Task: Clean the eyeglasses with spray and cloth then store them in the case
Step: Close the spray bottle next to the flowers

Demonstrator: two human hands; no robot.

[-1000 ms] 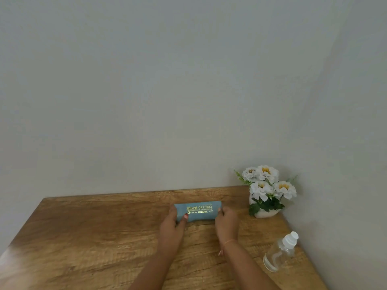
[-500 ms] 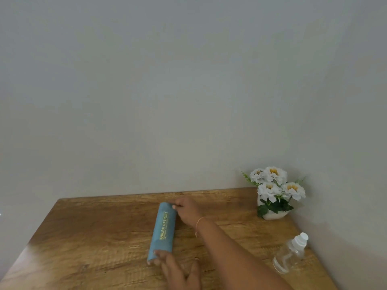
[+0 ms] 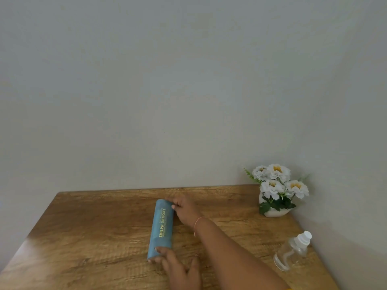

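The case (image 3: 162, 228) lies on the bench (image 3: 94, 237). Your right hand (image 3: 185, 208) grasps its 12 o'clock end in its fingers. Your left hand (image 3: 178, 268) grasps the 6 o'clock end.

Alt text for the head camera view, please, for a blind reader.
Two hands hold a closed blue eyeglass case on a wooden table, right hand at its far end, left hand at its near end. A clear spray bottle and potted white flowers sit to the right.

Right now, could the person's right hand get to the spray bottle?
Probably yes. The right hand grips the blue case, but the spray bottle sits on the table to its right, nothing between; it need only let go.
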